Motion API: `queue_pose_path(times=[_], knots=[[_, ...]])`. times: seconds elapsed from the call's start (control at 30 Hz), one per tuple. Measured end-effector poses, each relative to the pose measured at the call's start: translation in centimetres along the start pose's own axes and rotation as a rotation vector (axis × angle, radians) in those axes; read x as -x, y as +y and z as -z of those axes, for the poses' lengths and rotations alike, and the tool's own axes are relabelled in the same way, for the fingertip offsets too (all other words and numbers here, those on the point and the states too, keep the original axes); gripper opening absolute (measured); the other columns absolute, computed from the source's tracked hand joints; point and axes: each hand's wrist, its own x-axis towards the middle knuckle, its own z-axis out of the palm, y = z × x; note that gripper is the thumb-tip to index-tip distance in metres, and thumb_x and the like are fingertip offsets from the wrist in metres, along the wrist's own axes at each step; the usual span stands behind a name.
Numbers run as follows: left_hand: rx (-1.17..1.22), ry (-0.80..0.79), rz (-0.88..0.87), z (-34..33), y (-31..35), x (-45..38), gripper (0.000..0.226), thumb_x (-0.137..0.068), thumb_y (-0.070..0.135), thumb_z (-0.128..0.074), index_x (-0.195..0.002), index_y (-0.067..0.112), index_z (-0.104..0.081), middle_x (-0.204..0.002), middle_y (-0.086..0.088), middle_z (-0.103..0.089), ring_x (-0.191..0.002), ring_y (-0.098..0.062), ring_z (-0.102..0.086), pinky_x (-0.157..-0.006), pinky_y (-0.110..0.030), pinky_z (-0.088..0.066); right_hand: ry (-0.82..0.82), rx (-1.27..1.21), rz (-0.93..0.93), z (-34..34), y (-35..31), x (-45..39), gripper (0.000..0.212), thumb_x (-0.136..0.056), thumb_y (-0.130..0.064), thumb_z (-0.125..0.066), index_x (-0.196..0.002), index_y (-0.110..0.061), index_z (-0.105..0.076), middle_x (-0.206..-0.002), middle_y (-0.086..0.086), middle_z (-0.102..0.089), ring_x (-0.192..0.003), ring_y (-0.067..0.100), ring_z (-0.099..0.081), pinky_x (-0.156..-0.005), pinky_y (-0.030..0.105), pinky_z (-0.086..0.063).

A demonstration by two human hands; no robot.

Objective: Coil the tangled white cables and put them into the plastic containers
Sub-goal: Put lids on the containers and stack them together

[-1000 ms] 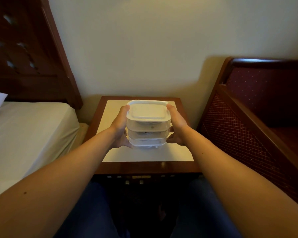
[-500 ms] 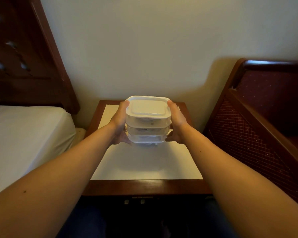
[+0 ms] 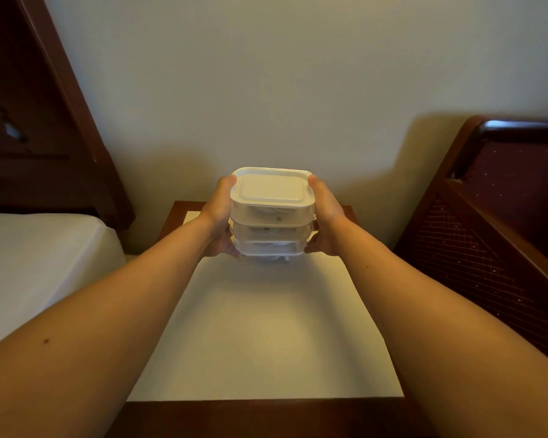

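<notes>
Left hand (image 3: 218,216) fingers curl round the left side of a stack of three clear plastic containers (image 3: 272,227), thumb up along the top lid's edge, remaining fingertips tucked under the bottom tub. Right hand (image 3: 326,218) mirrors it on the right side: thumb tip at the lid corner, fingers wrapped low and partly hidden behind the stack. So both hands clamp the stack between them, palms facing in.

White lid (image 3: 272,189) sits closed on the top container. White cables (image 3: 274,213) show coiled through the clear walls of each tub; detail too blurred to say more. Whether the stack's base touches the surface or hangs just above it, can't tell; a shadow sits directly beneath.

Both forearms are bare, extended forward and converging from the bottom corners of the frame, wrists roughly level.

Stack is over the far end of the nightstand (image 3: 266,415), dark wood rim with pale top panel. Bed with white sheet (image 3: 41,257) to the left, dark headboard (image 3: 35,121) behind it. Dark red upholstered wooden seat (image 3: 500,222) to the right. Plain wall (image 3: 266,74) behind.
</notes>
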Motion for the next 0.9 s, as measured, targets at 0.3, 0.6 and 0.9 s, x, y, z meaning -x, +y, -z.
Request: queue_pose_path(times=[0.3, 0.6, 0.9], knots=[[-0.021, 0.018, -0.041, 0.1, 1.9, -5.8, 0.051, -0.089, 0.059, -0.034, -0.082, 0.03, -0.075, -0.074, -0.004, -0.072, -0.084, -0.032, -0.06, -0.081, -0.061, -0.053, -0.014, 0.013, 0.02, -0.5, -2.5, -4.7, 0.044, -0.091, -0.067, -0.043, -0.102, -0.031, -0.066, -0.108, 0.007, -0.069, -0.105, 0.032, -0.061, -0.092, 0.054, -0.052], [-0.023, -0.014, -0.026, 0.2, 3.4, -9.2, 0.053, -0.082, 0.064, -0.037, -0.082, 0.03, -0.078, -0.086, -0.008, -0.078, -0.101, -0.04, -0.067, -0.089, -0.066, -0.049, -0.015, 0.008, 0.025, -0.8, -4.1, -7.5, 0.045, -0.09, -0.064, -0.046, -0.095, -0.025, -0.066, -0.09, 0.007, -0.068, -0.086, 0.028, -0.064, -0.086, 0.044, -0.055], [0.001, 0.001, -0.016, 0.1, 4.3, -10.7, 0.051, -0.081, 0.064, -0.039, -0.086, 0.029, -0.076, -0.086, -0.009, -0.077, -0.095, -0.038, -0.068, -0.092, -0.064, -0.045, 0.0, -0.01, 0.021, -1.1, -4.8, -9.0, 0.053, -0.085, -0.068, -0.051, -0.108, -0.025, -0.069, -0.105, 0.011, -0.073, -0.1, 0.033, -0.068, -0.09, 0.052, -0.055]])
